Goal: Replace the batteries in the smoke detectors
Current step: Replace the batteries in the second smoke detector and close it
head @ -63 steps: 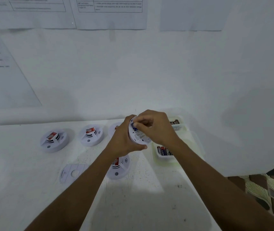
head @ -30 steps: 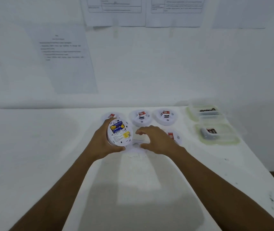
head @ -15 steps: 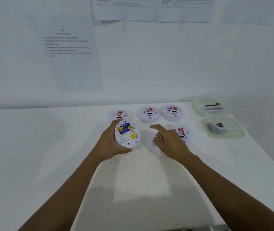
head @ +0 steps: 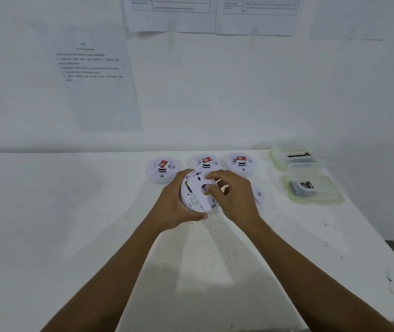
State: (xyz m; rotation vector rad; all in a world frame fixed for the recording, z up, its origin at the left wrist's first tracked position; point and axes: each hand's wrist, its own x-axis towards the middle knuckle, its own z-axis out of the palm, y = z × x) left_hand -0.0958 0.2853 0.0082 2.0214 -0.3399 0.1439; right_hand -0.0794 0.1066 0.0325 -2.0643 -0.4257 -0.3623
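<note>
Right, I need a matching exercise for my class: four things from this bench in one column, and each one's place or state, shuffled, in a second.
Things
1 lifted detector
2 plate
3 near tub
4 sheet

Place or state
A on the wall
B holds batteries
C in the left grip, tilted
D pinched by the right grip

Pairs: 1-C, 2-D, 3-B, 4-A

Left grip (head: 172, 205), right grip (head: 235, 200) (both curled)
</note>
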